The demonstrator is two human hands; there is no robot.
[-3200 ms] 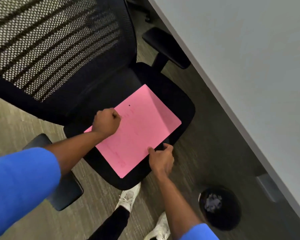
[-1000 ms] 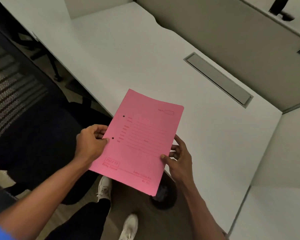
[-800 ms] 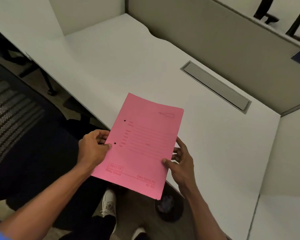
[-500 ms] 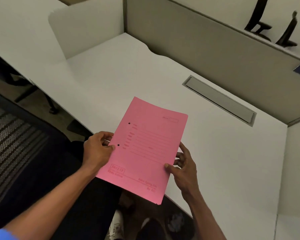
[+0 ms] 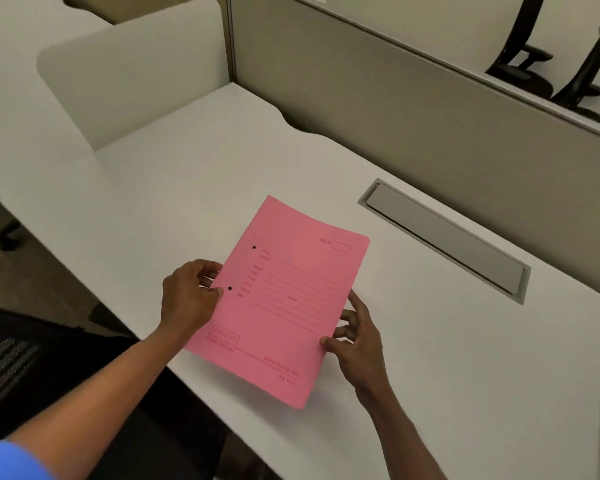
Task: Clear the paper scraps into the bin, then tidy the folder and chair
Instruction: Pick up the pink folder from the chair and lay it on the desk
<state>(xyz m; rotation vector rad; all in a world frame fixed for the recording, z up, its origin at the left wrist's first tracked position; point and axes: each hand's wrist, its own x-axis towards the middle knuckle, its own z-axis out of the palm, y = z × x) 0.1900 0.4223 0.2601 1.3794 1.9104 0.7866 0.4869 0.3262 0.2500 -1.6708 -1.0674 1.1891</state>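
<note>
Two hands: both on one pink folder (image 5: 281,303), held over the near part of the white desk (image 5: 187,188).
Left hand (image 5: 187,299): at 9 o'clock of the folder, thumb and fingers pinched together on the punched edge, beside the lower of the two holes.
Right hand (image 5: 359,337): at 4 o'clock of the folder, thumb on the top face at the edge, fingers spread along and under that side; a light clamp on the folder.
Folder: closed, printed face up, long axis running from 5 o'clock to 11 o'clock; near corner past the desk's front edge; whether the far end touches the desk cannot be told.
Cable tray lid (image 5: 444,237): at 2 o'clock of the folder, well apart.
Chair (image 5: 11,358): dark mesh, at 8 o'clock, low in view, partly cut off.
Bin and scraps: not in view.
Step in hand: by judgement, tidying the folder, placing it on the desk.
Next move calls for: lowering it flat, fully onto the top, squared to the desk edge, both hands letting go; then the chair.
</note>
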